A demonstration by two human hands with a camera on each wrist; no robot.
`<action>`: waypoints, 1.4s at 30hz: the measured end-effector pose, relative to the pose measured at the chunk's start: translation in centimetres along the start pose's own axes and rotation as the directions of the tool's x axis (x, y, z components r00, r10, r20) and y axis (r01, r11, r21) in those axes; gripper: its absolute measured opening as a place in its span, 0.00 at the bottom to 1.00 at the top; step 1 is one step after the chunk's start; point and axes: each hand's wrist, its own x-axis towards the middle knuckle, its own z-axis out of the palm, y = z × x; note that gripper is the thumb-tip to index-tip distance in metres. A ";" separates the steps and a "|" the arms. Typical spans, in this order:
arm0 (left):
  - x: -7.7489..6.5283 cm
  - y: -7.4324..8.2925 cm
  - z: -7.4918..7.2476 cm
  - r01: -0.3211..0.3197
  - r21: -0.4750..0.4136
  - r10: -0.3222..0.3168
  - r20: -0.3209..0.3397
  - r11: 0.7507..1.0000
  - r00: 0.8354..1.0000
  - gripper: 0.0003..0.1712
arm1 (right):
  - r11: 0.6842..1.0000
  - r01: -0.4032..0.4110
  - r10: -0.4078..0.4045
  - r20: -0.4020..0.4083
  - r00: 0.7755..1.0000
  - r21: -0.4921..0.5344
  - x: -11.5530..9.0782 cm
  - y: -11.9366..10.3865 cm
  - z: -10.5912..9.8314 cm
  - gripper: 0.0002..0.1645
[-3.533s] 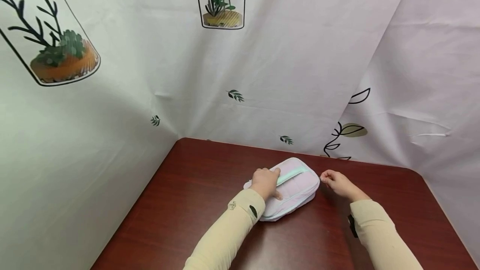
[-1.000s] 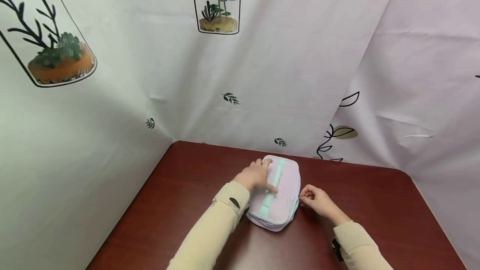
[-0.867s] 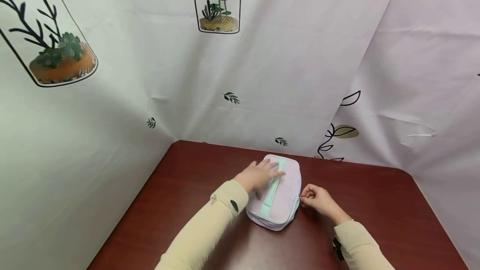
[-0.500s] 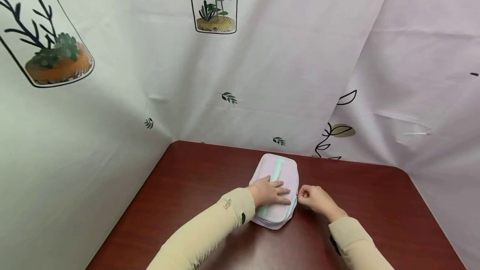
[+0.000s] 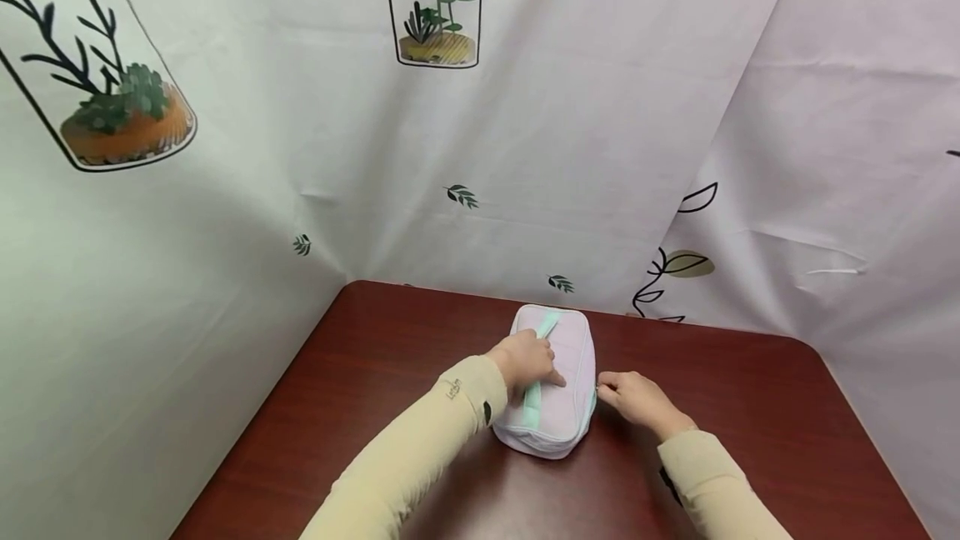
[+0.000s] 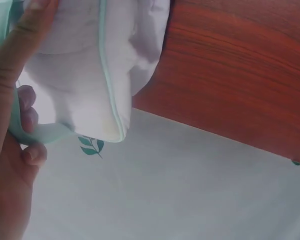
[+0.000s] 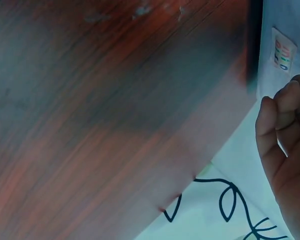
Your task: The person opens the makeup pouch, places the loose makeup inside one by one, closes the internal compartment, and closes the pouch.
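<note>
A pale lilac zip pouch with a mint strap lies lengthwise on the dark red table. My left hand sits on top of it. In the left wrist view that hand has its fingers curled round the strap and its thumb laid across the pouch. My right hand is at the pouch's right edge, fingertips pinched together at the zip line. The right wrist view shows its curled fingers beside the pouch's small coloured label; the zip pull itself is hidden.
White curtains printed with plants close off the table on the left, back and right, right behind the pouch. Bare tabletop lies on both sides of the hands and toward me.
Over 3.5 s the pouch has turned from crosswise to lengthwise. In the last second my left hand slid from the far end to the middle of the strap; my right hand stayed at the right edge.
</note>
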 end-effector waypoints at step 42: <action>1.2 -2.1 0.9 0.473 -0.380 -0.473 0.099 0.795 0.875 0.42 | 0.993 0.067 -0.055 -0.124 0.991 0.101 -1.0 0.4 -0.3 0.12</action>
